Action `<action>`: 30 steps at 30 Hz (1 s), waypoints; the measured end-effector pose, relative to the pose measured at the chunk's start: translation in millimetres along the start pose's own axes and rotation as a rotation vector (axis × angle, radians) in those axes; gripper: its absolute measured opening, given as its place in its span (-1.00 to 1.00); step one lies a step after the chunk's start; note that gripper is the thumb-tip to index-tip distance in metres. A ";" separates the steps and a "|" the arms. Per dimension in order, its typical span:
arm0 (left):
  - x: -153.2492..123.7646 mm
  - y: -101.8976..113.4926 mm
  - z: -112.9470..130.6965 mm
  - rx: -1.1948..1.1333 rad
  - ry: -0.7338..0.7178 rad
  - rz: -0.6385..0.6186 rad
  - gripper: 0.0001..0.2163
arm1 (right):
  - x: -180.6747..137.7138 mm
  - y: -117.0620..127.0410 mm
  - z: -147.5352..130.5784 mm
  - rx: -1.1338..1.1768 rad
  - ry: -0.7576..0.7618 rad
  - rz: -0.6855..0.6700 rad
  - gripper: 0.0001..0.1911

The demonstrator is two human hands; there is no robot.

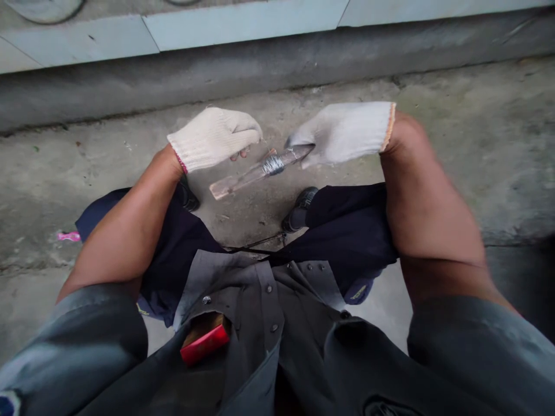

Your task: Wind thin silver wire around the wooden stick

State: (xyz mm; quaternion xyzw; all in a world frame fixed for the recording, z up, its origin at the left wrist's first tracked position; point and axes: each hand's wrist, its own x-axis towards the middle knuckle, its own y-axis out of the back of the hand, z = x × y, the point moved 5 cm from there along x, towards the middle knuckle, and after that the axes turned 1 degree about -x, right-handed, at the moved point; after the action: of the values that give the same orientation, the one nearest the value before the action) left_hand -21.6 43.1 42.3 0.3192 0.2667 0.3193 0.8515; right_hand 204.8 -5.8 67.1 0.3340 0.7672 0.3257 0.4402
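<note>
My right hand (333, 136), in a white knit glove, is closed round one end of a wooden stick (236, 184). The stick slants down to the left over the concrete floor. Thin silvery wire (273, 164) is wound in a tight bundle about its middle. Just left of the bundle, my left hand (219, 138) is held in a cream knit glove, fingers curled together and some bare fingertips showing below. Whether a strand of wire is pinched in it is too fine to make out.
A low ledge with pale tiles (243, 26) runs along the far side above a grey concrete base. Below the stick are my shoes (300, 208) and knees. A pink object (69, 236) lies on the floor at left. A red packet (206, 341) sits in my shirt pocket.
</note>
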 end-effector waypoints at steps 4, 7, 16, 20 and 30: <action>5.7 -0.5 -1.9 -0.073 -0.035 0.021 -0.48 | 0.9 19.4 -0.2 -0.058 -0.005 0.163 -0.42; 11.9 -5.1 -2.8 -0.139 -0.065 0.076 -0.58 | 5.9 30.1 2.3 -0.103 -0.105 0.315 -0.27; 10.3 -12.0 3.9 -0.016 -0.041 0.066 -0.73 | 11.0 20.7 9.6 -0.198 -0.316 0.467 -0.26; 9.6 -9.0 6.8 0.241 -0.124 0.081 -0.65 | 11.4 3.0 2.1 -0.281 -0.269 0.258 -0.52; 0.2 -4.8 12.1 0.062 -0.008 0.039 -0.71 | 8.9 -0.1 26.2 -0.415 -0.253 -0.008 -0.72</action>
State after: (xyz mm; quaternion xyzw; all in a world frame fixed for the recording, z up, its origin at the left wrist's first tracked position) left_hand -11.7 35.9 46.8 0.3519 0.2667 0.3263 0.8358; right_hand 224.6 6.7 52.5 0.2717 0.6240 0.4301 0.5932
